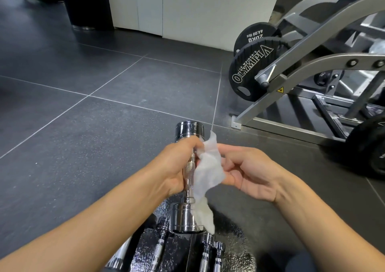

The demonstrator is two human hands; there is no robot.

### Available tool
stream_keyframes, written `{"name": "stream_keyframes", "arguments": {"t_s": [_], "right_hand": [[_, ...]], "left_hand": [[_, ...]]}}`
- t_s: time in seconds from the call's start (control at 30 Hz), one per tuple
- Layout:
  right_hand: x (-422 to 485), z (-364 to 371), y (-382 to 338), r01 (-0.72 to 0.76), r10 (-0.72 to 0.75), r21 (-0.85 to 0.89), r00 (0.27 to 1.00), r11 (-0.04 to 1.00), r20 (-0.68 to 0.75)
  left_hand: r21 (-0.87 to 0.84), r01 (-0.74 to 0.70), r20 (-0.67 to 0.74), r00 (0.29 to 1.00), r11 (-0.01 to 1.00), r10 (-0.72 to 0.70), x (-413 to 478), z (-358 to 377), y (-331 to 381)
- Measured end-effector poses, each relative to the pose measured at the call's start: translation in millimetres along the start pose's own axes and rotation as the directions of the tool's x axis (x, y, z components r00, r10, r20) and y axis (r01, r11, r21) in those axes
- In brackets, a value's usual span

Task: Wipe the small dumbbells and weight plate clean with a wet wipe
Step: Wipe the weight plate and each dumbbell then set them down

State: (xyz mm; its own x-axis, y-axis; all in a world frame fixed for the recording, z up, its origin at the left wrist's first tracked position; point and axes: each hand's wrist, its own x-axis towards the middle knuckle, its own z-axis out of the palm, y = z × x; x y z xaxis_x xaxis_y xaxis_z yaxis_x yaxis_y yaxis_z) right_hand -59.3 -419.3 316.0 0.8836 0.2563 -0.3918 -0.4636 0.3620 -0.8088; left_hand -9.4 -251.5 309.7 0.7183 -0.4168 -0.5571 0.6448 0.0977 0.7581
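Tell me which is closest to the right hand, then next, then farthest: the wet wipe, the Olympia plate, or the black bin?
1. Wet wipe: held in the right hand.
2. Olympia plate: on the machine, ahead and right.
3. Black bin: far back, left.

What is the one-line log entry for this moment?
left hand: grips chrome dumbbell | right hand: holds wet wipe against handle | stage: wiping

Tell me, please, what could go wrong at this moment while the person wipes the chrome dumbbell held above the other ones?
1. The left hand alone grips the chrome dumbbell by its handle; a damp handle might slip and drop onto the dumbbells below.
2. The right hand pinches the wet wipe only at one edge, so it could pull loose.
3. The wipe's hanging tail may catch under the lower head.
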Motion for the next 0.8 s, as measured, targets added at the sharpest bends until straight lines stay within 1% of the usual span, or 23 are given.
{"name": "stream_keyframes", "arguments": {"t_s": [0.03,0.07,0.13,0.23,0.27,0.3,0.37,0.4,0.43,0.5,0.63,0.67,0.8], "right_hand": [[-2,3,1,0.015,-0.015,-0.032,1.0,0.999,0.003],[-2,6,2,0.031,-0.031,-0.074,0.999,0.997,-0.005],[-1,9,7,0.073,-0.086,-0.184,0.994,0.98,-0.063],[5,10,18,0.126,-0.173,-0.324,0.977,0.938,-0.122],[6,12,22,0.132,-0.19,-0.356,0.972,0.925,-0.135],[7,15,25,0.135,-0.219,-0.406,0.962,0.904,-0.165],[7,24,33,0.145,-0.322,-0.55,0.916,0.823,-0.239],[9,26,39,0.149,-0.372,-0.6,0.889,0.786,-0.268],[11,29,45,0.153,-0.405,-0.618,0.867,0.771,-0.29],[19,31,56,0.143,-0.398,-0.586,0.855,0.797,-0.333],[29,38,67,0.122,-0.295,-0.429,0.883,0.895,-0.365],[31,40,68,0.121,-0.271,-0.39,0.894,0.913,-0.357],[37,37,69,0.086,-0.2,-0.333,0.924,0.939,-0.326]], "left_hand": [[0.012,0.002,-0.001,1.0,1.0,-0.002,1,-1,0],[0.018,0.008,0.032,0.999,1.0,-0.009,-1,-2,0],[0.028,0.0,0.069,0.998,1.0,-0.002,-3,-1,0],[0.016,-0.031,0.031,0.999,0.999,0.03,0,-3,-2],[0.008,-0.03,0.04,0.999,1.0,0.03,0,-2,-3],[0.007,-0.026,0.039,0.999,1.0,0.025,0,-1,-3],[-0.005,-0.022,0.02,1.0,1.0,0.022,-1,1,-4],[-0.01,-0.027,0.009,1.0,1.0,0.027,-1,1,-4],[-0.01,-0.036,-0.009,0.999,0.999,0.036,-1,1,-4],[-0.02,-0.039,-0.027,0.999,0.999,0.038,-4,5,-2],[0.018,-0.032,-0.07,0.997,0.999,0.034,-6,10,-3],[0.036,-0.028,-0.07,0.997,0.999,0.031,-7,11,-4],[0.146,-0.028,-0.049,0.998,0.989,0.035,-11,13,-7]]}}
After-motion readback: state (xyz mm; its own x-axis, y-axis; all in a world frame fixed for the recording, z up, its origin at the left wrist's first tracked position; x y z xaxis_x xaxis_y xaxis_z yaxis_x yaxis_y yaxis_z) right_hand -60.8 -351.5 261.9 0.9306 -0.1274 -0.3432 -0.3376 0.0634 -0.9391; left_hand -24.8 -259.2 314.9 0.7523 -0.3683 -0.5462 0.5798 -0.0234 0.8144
